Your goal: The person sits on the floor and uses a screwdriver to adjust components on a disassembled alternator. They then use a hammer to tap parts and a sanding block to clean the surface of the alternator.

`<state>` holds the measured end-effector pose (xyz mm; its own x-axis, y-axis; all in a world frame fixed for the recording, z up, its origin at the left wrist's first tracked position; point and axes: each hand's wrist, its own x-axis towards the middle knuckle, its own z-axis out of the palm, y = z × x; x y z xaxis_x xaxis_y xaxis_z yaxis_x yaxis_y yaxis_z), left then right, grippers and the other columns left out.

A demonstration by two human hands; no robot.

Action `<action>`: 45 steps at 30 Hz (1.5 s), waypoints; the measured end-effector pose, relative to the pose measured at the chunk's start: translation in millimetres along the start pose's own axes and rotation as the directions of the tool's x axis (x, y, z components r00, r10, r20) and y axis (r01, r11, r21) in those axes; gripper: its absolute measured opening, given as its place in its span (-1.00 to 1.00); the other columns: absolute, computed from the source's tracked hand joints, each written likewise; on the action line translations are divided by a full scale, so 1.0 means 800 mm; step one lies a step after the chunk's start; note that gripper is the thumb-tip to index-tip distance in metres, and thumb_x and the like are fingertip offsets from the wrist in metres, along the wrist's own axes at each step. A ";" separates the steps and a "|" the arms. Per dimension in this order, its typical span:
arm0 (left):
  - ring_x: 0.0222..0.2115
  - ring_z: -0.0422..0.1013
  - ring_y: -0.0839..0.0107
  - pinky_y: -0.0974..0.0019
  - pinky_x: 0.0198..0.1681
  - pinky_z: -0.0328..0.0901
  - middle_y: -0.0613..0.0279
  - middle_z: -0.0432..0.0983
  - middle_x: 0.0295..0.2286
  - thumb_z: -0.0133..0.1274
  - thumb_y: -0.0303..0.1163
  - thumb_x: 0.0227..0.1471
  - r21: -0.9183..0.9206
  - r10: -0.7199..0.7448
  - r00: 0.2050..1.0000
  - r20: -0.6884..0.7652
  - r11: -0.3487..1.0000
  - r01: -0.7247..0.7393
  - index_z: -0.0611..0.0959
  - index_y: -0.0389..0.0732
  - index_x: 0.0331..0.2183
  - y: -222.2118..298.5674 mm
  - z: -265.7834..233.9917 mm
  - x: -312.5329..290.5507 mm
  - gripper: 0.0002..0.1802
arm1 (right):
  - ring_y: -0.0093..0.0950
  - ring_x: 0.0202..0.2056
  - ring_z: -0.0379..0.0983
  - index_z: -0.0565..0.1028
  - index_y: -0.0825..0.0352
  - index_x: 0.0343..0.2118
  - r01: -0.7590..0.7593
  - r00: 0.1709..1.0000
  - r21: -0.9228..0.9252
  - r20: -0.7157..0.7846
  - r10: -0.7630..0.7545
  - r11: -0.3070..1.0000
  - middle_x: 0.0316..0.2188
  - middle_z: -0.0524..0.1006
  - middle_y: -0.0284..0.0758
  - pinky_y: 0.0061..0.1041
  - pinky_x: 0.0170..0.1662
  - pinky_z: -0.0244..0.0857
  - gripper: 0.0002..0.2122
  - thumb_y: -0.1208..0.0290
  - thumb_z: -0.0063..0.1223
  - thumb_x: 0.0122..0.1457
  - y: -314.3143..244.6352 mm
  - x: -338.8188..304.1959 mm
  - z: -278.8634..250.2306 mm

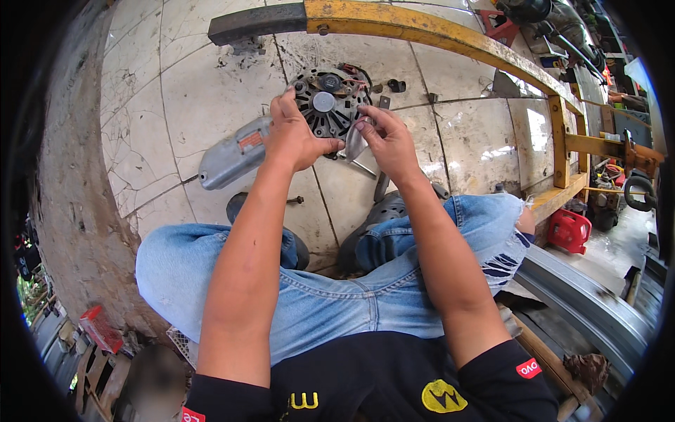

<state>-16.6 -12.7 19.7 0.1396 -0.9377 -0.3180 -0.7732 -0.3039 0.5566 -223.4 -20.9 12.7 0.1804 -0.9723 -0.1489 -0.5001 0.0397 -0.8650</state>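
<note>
A round, slotted metal alternator [323, 103] lies on the tiles in front of me, its flat end up. My left hand [295, 133] grips its left side, with the fingers at the upper edge and the thumb at the lower edge. Against its lower right side, my right hand [388, 141] pinches a curved silvery metal piece [356, 143] whose kind I cannot make out. Left of the alternator is a long grey metal casing [228, 156] with an orange label, partly behind my left hand. A thin metal rod [363, 169] shows below the silvery piece.
A yellow metal frame [422, 32] with a dark end arches over the far side and down the right. Small dark parts [397, 86] lie beyond the alternator. Near my feet is a bolt [297, 200]. A red container [569, 231] stands at the right.
</note>
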 end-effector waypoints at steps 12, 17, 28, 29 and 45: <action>0.19 0.18 -0.08 0.16 0.25 0.20 -0.24 -0.09 0.22 0.52 0.13 -0.49 0.035 -0.023 0.999 0.045 0.999 0.021 -0.16 -0.36 0.25 0.008 -0.006 0.000 0.57 | -0.56 -0.27 0.49 0.44 0.46 0.00 -0.178 0.972 0.168 -0.122 0.200 0.970 -0.25 0.57 -0.30 -0.54 -0.17 0.39 -0.63 0.35 0.20 0.21 0.005 0.022 0.001; 0.18 0.20 -0.10 -0.02 0.17 0.23 -0.09 -0.07 0.24 0.52 0.14 -0.50 -0.018 -0.038 0.999 0.021 0.999 0.038 -0.10 -0.19 0.27 0.004 -0.002 -0.001 0.52 | -0.51 -0.29 0.54 0.45 0.47 0.00 -0.353 0.935 0.297 0.064 0.350 0.887 -0.24 0.59 -0.29 -0.50 -0.18 0.42 -0.55 0.37 0.33 0.09 -0.026 0.018 0.003; 0.19 0.19 -0.13 -0.17 0.15 0.20 0.01 -0.08 0.27 0.53 0.14 -0.51 -0.041 -0.021 1.000 -0.008 0.999 0.021 -0.07 -0.05 0.29 -0.004 0.007 0.002 0.50 | -0.48 -0.26 0.54 0.48 0.41 -0.13 -0.313 0.948 0.312 0.042 0.316 0.897 -0.24 0.59 -0.22 -0.50 -0.24 0.42 -0.66 0.50 0.30 0.02 -0.023 0.023 -0.021; 0.19 0.19 -0.13 -0.17 0.14 0.20 0.02 -0.08 0.27 0.53 0.14 -0.51 -0.039 -0.032 0.999 0.002 0.999 0.032 -0.07 -0.04 0.29 0.000 0.004 0.001 0.49 | -0.48 -0.26 0.53 0.48 0.39 -0.13 -0.312 0.949 0.315 0.051 0.313 0.896 -0.24 0.59 -0.22 -0.50 -0.25 0.42 -0.67 0.51 0.29 0.02 -0.025 0.024 -0.018; 0.20 0.17 -0.13 -0.22 0.14 0.19 -0.03 -0.12 0.29 0.53 0.12 -0.49 -0.038 -0.077 0.996 0.042 0.996 0.079 -0.08 -0.02 0.29 0.008 -0.004 -0.003 0.48 | -0.24 -0.29 0.59 0.50 0.48 -0.22 -0.268 0.844 0.069 -0.464 0.269 0.961 -0.33 0.62 -0.08 -0.33 -0.16 0.42 -0.53 0.19 0.41 -0.04 -0.024 0.029 0.028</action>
<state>-20.3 -13.2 26.3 0.1727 -0.9037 -0.3919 -0.7357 -0.3829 0.5587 -190.4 -39.3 15.2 -0.3750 -0.9170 -0.1361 -0.4707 0.3148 -0.8242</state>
